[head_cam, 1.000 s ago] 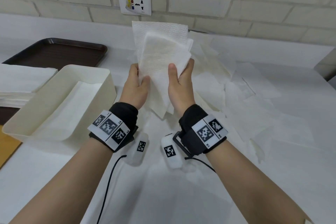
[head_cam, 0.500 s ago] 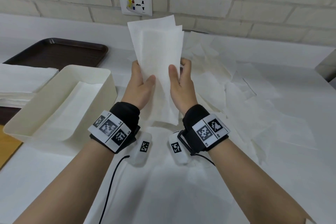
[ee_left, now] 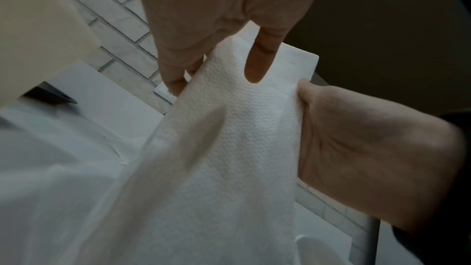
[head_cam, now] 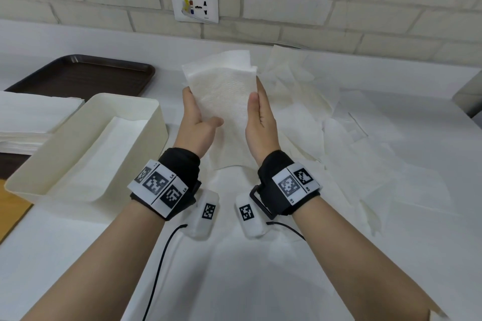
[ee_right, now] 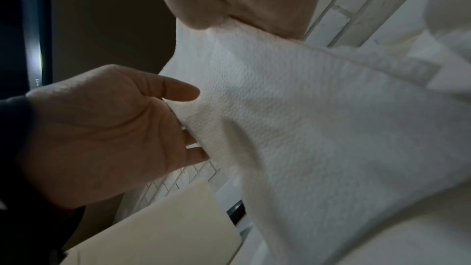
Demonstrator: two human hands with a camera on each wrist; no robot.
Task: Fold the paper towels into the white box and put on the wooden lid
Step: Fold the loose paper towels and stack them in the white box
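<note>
I hold a folded white paper towel [head_cam: 224, 107] in the air between both hands, above the table. My left hand [head_cam: 194, 112] grips its left edge, thumb on the front [ee_left: 257, 63] and fingers behind. My right hand [head_cam: 260, 112] holds the right edge the same way, its thumb tip [ee_right: 196, 21] on the towel. The towel's lower end hangs down between my wrists. The white box [head_cam: 146, 122] stands to the left of my left hand with a folded towel [head_cam: 104, 154] lying flat inside. A wooden surface [head_cam: 10, 214], perhaps the lid, shows at the far left edge.
A stack of flat paper towels [head_cam: 34, 117] lies left of the box, partly on a dark brown tray [head_cam: 83, 75]. Several loose unfolded towels [head_cam: 339, 133] cover the table to the right and under my arms. A brick wall with a socket [head_cam: 194, 5] closes the back.
The towel went from a loose fold to a flat narrow strip. Both hands came lower and slid onto its long edges, and its top now tilts away from me.
</note>
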